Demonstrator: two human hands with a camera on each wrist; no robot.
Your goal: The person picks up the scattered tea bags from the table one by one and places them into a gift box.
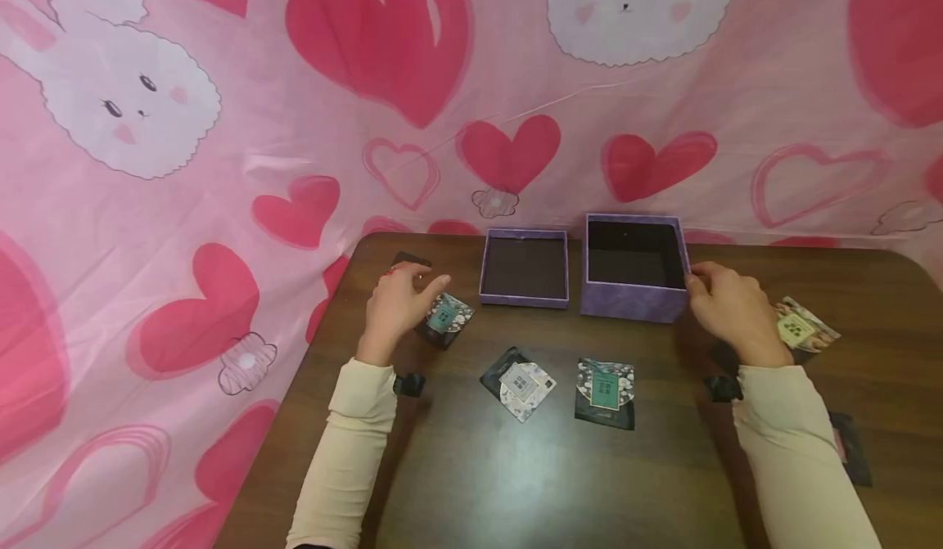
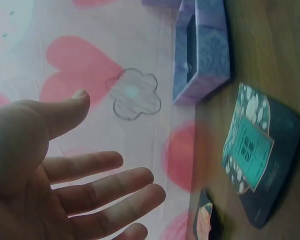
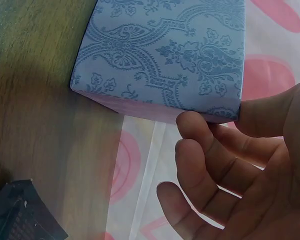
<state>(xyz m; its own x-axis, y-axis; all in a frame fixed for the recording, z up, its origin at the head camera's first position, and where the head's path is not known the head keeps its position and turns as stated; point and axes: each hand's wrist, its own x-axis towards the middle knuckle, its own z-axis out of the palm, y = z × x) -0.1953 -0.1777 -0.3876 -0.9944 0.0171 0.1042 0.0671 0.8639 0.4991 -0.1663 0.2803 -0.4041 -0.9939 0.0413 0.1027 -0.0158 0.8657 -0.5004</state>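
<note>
My left hand [image 1: 398, 303] hovers over the left side of the table with its fingers spread and nothing in the palm. Beneath and beside it lies a dark floral sachet with a green label [image 2: 250, 150]; another dark sachet [image 1: 411, 260] is partly hidden behind the fingers. On the right, my right hand [image 1: 729, 303] touches the right side of an open purple patterned box [image 1: 633, 302]. In the right wrist view its thumb meets the box's upper corner, and the loosely bent fingers lie against the side wall. The box's dark inside shows no contents.
A shallow purple lid [image 1: 525, 302] lies left of the box, inner side up. Nearer stand out a white-labelled sachet [image 1: 519, 383] and a green-labelled sachet [image 1: 606, 393]. Two more sachets, one yellow-labelled [image 1: 803, 326] and one dark [image 1: 853, 451], lie by the right arm. A pink heart-print cloth [image 1: 442, 164] hangs behind.
</note>
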